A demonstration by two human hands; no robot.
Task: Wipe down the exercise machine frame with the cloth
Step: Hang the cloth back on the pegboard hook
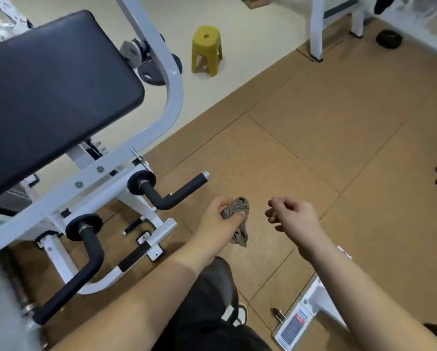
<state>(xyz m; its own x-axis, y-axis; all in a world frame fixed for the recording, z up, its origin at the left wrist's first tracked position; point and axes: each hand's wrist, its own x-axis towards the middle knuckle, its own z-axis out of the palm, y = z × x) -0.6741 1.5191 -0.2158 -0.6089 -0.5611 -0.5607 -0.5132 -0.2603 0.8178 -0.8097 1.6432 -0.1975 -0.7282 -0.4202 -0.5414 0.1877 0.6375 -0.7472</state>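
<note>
My left hand point(218, 219) grips a bunched grey-brown cloth point(237, 215), part of which hangs below the fingers. It hovers over the floor, just right of the white exercise machine frame point(171, 97) and apart from it. The machine has a large black pad point(47, 92) and two black foam handles point(171, 196), the nearer handle point(85, 264) lower left. My right hand point(292, 215) hangs to the right of the cloth, fingers loosely curled and holding nothing.
A yellow plastic stool point(207, 53) stands on the pale floor beyond the machine. Weight plates point(151, 74) lie behind the frame. Another white frame's foot point(306, 317) with a label sits at lower right. Brown rubber mats point(326, 135) cover the floor. My dark trouser leg point(212, 300) is below.
</note>
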